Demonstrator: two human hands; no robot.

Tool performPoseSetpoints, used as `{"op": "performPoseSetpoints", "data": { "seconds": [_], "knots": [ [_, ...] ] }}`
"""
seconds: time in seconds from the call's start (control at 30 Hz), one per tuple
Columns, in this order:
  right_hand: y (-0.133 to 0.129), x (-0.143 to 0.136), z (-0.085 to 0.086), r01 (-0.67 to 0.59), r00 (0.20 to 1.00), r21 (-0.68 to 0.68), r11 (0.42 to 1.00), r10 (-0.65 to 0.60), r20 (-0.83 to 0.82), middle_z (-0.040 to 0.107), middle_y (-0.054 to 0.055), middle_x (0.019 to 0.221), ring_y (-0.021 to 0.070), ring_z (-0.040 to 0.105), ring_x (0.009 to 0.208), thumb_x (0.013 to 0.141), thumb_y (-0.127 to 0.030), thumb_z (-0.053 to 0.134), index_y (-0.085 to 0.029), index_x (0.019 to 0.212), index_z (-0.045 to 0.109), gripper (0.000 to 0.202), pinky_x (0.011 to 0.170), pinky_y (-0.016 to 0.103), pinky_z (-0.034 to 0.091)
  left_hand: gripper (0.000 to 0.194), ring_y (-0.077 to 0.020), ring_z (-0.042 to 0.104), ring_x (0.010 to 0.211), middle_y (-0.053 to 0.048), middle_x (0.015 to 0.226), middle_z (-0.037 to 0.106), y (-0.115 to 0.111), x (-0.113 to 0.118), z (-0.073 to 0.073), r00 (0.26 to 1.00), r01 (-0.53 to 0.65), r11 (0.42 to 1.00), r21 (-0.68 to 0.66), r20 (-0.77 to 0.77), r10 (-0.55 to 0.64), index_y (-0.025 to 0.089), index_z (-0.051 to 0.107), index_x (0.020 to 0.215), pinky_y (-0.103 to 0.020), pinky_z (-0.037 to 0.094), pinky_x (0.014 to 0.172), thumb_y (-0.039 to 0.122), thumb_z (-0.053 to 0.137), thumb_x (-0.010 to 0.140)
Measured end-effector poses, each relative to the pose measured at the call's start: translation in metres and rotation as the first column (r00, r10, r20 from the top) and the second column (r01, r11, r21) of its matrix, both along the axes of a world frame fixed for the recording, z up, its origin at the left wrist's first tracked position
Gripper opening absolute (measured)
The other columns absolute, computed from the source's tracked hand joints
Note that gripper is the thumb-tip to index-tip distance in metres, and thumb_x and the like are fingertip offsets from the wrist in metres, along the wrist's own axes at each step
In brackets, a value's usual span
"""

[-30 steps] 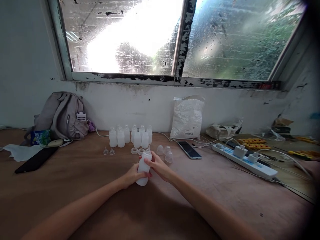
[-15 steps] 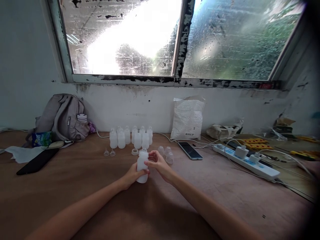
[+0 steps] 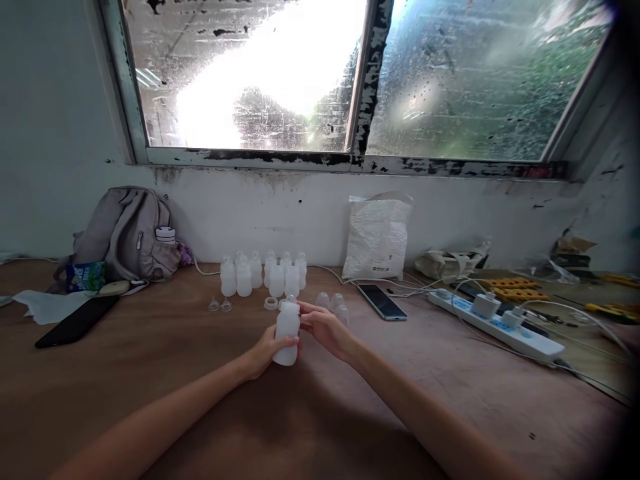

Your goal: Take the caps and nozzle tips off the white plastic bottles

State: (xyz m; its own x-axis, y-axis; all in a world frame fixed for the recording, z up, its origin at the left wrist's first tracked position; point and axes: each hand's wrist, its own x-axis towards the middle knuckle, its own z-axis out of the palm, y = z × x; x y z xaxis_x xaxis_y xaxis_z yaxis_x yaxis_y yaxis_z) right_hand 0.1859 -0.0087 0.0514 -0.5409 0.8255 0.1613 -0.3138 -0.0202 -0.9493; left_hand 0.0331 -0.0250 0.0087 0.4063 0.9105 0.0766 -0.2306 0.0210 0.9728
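My left hand [image 3: 265, 351] is wrapped round the body of a frosted white baby bottle [image 3: 287, 337], which leans slightly to the right above the table. A clear nipple tops this bottle. My right hand [image 3: 327, 328] is at the bottle's neck, its fingertips gripping the collar from the right and partly hidden behind it. Just beyond lies a loose white collar ring [image 3: 271, 303]. Two clear nipples [image 3: 227, 305] stand to the left. Several clear caps [image 3: 323, 300] sit behind my right hand. Further back, several baby bottles [image 3: 243, 277] stand upright in a cluster.
Along the wall are a grey backpack [image 3: 131, 233] and a white plastic package [image 3: 377, 237]. A smartphone [image 3: 383, 302] and a white power strip [image 3: 500, 327] with cables lie at right. A black phone-like slab [image 3: 75, 323] rests at left. Part of another person's hand [image 3: 625, 333] shows far right.
My right fingers have shifted round the bottle's collar, with the thumb no longer across its front. The bottle tilts a little more to the right. My left hand keeps its grip.
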Motion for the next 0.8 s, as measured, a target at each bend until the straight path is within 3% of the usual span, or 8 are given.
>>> {"op": "performPoseSetpoints", "data": {
  "seconds": [0.13,0.33,0.4,0.5,0.57,0.7,0.8],
  "knots": [
    [-0.001,0.003,0.005,-0.019,0.999,-0.031,0.999,0.018,-0.048,0.059,0.006,0.100,0.0173,0.052,0.090,0.070,-0.020,0.050,-0.018,0.096,0.059,0.028,0.077,0.027,0.039,0.027,-0.0121,0.053,0.060,-0.005,0.072,0.058,-0.012,0.002,0.015,0.998,-0.011,0.999,-0.051,0.065,0.014,0.011,0.052,0.086,-0.023,0.037,0.054,0.028,0.059,0.067],
    [0.000,0.006,0.005,-0.171,0.985,-0.080,0.982,0.170,-0.018,0.059,0.008,0.096,0.0119,0.050,0.060,0.070,-0.030,0.054,-0.014,0.097,0.059,0.032,0.052,0.024,0.036,0.025,-0.0132,0.054,0.058,-0.005,0.070,0.056,-0.026,0.006,0.022,0.957,0.281,0.947,-0.158,0.113,-0.266,0.011,0.050,0.089,-0.026,0.039,0.056,0.024,0.053,0.068],
    [-0.001,0.003,0.001,-0.098,0.995,-0.070,0.993,0.100,0.027,0.060,0.009,0.094,0.0109,0.049,0.057,0.069,-0.031,0.056,-0.012,0.088,0.060,0.028,0.050,0.024,0.035,0.023,-0.0131,0.054,0.059,-0.004,0.070,0.056,-0.027,0.010,0.021,0.970,0.241,0.959,-0.149,0.067,-0.233,0.012,0.050,0.087,-0.025,0.039,0.055,0.023,0.054,0.067],
    [-0.002,-0.001,-0.003,0.072,0.995,-0.063,0.995,-0.067,0.071,0.062,0.008,0.086,0.0127,0.052,0.062,0.067,-0.033,0.059,-0.013,0.077,0.058,0.022,0.052,0.023,0.036,0.019,-0.0124,0.053,0.057,-0.003,0.068,0.056,-0.030,0.016,0.023,0.994,0.088,0.991,-0.098,-0.060,-0.094,0.012,0.051,0.082,-0.023,0.037,0.051,0.022,0.055,0.067],
    [-0.005,-0.002,-0.003,0.068,0.996,-0.098,0.993,-0.061,0.067,0.063,0.007,0.087,0.0140,0.054,0.064,0.067,-0.035,0.059,-0.015,0.078,0.055,0.023,0.055,0.025,0.038,0.017,-0.0119,0.052,0.056,-0.002,0.067,0.055,-0.034,0.018,0.027,0.993,0.084,0.992,-0.098,-0.078,-0.092,0.012,0.051,0.079,-0.023,0.037,0.051,0.022,0.055,0.066],
    [-0.015,-0.004,0.003,-0.096,0.995,-0.100,0.990,0.095,-0.015,0.061,0.007,0.097,0.0195,0.056,0.087,0.066,-0.032,0.059,-0.018,0.088,0.054,0.027,0.071,0.030,0.040,0.014,-0.0108,0.052,0.061,-0.001,0.070,0.055,-0.043,0.018,0.032,0.963,0.267,0.952,-0.148,0.006,-0.269,0.014,0.050,0.080,-0.022,0.038,0.055,0.019,0.054,0.068],
    [-0.018,-0.009,0.004,0.008,1.000,-0.026,1.000,-0.008,-0.004,0.064,0.006,0.080,0.0189,0.057,0.082,0.064,-0.026,0.060,-0.016,0.074,0.055,0.014,0.070,0.028,0.040,0.021,-0.0109,0.051,0.060,0.001,0.068,0.053,-0.035,0.019,0.024,0.982,0.171,0.984,-0.042,-0.075,-0.174,0.015,0.050,0.083,-0.021,0.037,0.052,0.015,0.056,0.063]
  ]
}}
